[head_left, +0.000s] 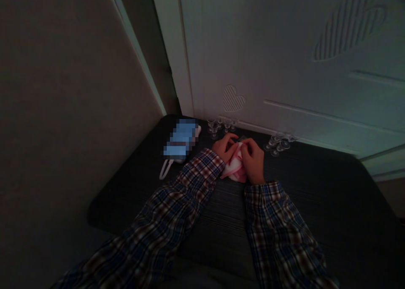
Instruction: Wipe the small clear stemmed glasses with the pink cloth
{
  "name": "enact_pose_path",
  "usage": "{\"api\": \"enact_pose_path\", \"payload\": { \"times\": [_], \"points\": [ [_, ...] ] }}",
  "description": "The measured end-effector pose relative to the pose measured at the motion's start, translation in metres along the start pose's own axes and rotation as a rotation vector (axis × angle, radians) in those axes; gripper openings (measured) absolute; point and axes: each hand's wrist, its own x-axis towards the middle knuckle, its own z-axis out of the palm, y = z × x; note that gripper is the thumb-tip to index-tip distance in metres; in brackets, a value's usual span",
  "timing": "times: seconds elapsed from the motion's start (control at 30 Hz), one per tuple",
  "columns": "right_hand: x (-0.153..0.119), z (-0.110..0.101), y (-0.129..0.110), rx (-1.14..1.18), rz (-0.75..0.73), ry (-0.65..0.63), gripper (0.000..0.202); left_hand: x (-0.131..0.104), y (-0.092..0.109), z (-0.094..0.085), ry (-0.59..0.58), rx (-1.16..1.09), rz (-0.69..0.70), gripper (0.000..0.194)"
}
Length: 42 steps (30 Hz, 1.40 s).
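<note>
Both hands are close together over the dark table, closed on a pink-and-white cloth (234,170). My left hand (225,147) has its fingers curled at the cloth's upper left side. From the right, my right hand (255,160) pinches the cloth near its top. A small clear glass (243,139) partly shows at the far side of the cloth, between the fingers; most of it is hidden. Just beyond my left hand stand several small stemmed glasses (214,129). More such glasses (278,145) are grouped to the right of my right hand.
A phone (182,139) with a lit, blurred screen lies on the table's left side, with a white strap or cable loop (166,169) at its near end. The dark table (303,196) meets a white panel (253,61) with heart reliefs behind and a plain wall (79,90) at left.
</note>
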Motion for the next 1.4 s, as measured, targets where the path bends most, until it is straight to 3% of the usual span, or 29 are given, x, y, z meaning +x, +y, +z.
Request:
{"api": "enact_pose_path", "payload": {
  "times": [0.5,1.4],
  "points": [
    [0.0013,0.0006,-0.0025,-0.004,-0.001,0.005,0.018,0.0013,-0.003,0.0022,-0.011,0.043,0.031,0.027],
    [0.0027,0.0011,0.0007,-0.034,0.023,-0.031,0.021,0.0024,0.0003,0.0016,-0.058,0.127,-0.044,0.024]
  ]
}}
